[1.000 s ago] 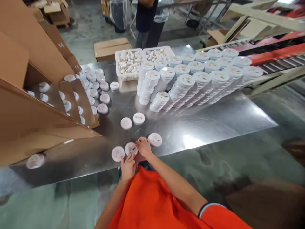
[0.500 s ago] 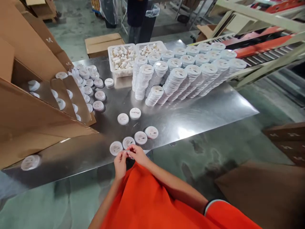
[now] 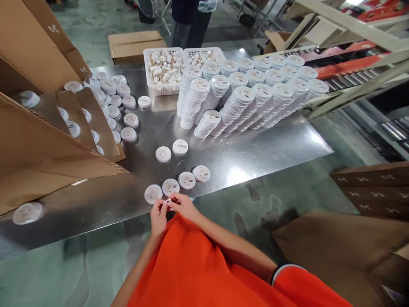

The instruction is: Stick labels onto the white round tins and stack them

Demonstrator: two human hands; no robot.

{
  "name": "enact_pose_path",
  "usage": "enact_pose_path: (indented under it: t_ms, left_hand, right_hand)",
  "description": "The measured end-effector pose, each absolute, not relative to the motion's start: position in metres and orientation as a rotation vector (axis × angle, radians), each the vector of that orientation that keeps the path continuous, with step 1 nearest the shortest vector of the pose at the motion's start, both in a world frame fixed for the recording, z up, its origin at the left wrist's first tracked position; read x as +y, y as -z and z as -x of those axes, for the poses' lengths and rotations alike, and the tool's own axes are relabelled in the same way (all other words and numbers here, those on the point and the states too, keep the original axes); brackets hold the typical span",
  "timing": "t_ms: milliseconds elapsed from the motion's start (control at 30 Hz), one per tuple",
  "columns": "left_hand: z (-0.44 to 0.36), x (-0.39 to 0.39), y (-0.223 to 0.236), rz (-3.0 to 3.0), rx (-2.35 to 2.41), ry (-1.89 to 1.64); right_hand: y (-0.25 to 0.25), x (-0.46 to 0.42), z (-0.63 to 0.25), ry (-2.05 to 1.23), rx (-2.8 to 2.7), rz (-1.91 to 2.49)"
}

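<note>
At the near table edge my left hand [image 3: 159,217] and my right hand [image 3: 184,206] meet, fingertips pinched on a small white label [image 3: 168,201] with a dark mark. Just beyond them is a row of round white containers, lying flat. One of these, a container with a barcode-like mark [image 3: 170,187], is nearest to my fingers; a container at the row's left end [image 3: 153,194] sits beside it. Behind the row lie a plain-faced container [image 3: 163,154] and a container with dark lettering [image 3: 180,147].
Tall stacks of white containers [image 3: 243,96] stand at the back right of the metal table [image 3: 255,149]. Two white baskets [image 3: 164,89] hold small white-and-tan pieces. An open cardboard box [image 3: 57,145] with dividers stands left, a lone container [image 3: 28,213] before it. A person [image 3: 183,21] stands behind.
The view has shifted slightly, so the far things sit a little differently. My hands stay together at the table edge, and the label between the fingertips now shows more plainly.
</note>
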State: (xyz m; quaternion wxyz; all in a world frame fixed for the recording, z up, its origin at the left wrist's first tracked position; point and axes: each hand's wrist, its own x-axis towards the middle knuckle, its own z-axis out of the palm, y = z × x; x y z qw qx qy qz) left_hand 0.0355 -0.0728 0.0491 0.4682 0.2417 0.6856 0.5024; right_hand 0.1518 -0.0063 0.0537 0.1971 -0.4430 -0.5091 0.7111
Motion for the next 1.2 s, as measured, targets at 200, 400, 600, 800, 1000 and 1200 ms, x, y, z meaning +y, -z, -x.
enact_pose_path:
  t_ms: [200, 400, 600, 800, 1000, 1200]
  left_hand:
    - [-0.035, -0.081, -0.038, -0.62, 1.796, -1.171]
    - [-0.031, -0.094, -0.02, -0.569, 1.782, -1.118]
    - [-0.002, -0.11, -0.002, -1.049, 2.034, -0.825]
    - [0.014, -0.107, 0.013, -1.503, 1.936, -0.604]
    - [0.013, -0.105, 0.016, -1.459, 1.914, -0.606]
    - [0.015, -0.106, 0.017, -1.427, 1.887, -0.612]
  right_hand:
    - [-0.043, -0.014, -0.144, -1.778, -1.547, 1.394]
    - [-0.036, -0.013, -0.139, -1.626, -1.681, 1.469]
    - [-0.017, 0.011, -0.117, -1.324, -1.832, 1.723]
    - [-0.008, 0.017, -0.084, -1.139, -2.26, 1.917]
    - [-0.009, 0.013, -0.075, -1.049, -2.325, 2.017]
    - [-0.007, 0.011, -0.07, -0.994, -2.335, 2.064]
